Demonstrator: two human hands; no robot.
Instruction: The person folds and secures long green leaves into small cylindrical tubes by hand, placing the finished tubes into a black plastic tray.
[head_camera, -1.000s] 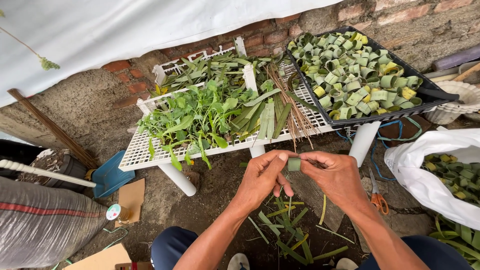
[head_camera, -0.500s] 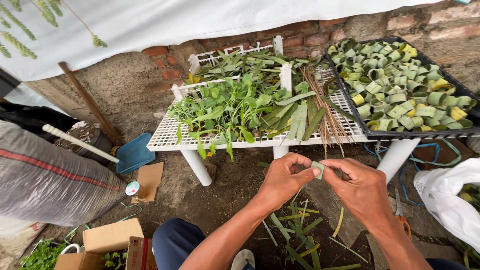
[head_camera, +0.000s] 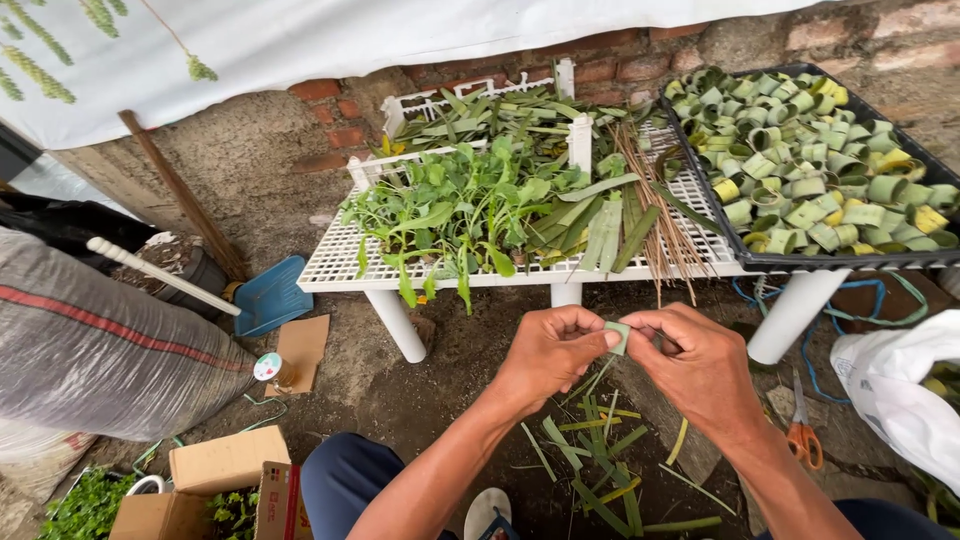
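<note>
- We see a rough grey plastered wall (head_camera: 250, 160) with red bricks (head_camera: 330, 95) showing along its top.
- A white tarpaulin (head_camera: 330, 40) hangs over it.
- The floor (head_camera: 450, 390) is dark, damp earth (littered in places).
- A white slatted plastic bench (head_camera: 340, 262) stands against the wall.
- Soft, even daylight falls throughout.

1. A small pale-green strip of leaf (head_camera: 618, 335), folded flat, is pinched between the fingertips of both hands.
2. It is held upright, in the air below the front edge of the white slatted rack.
</note>
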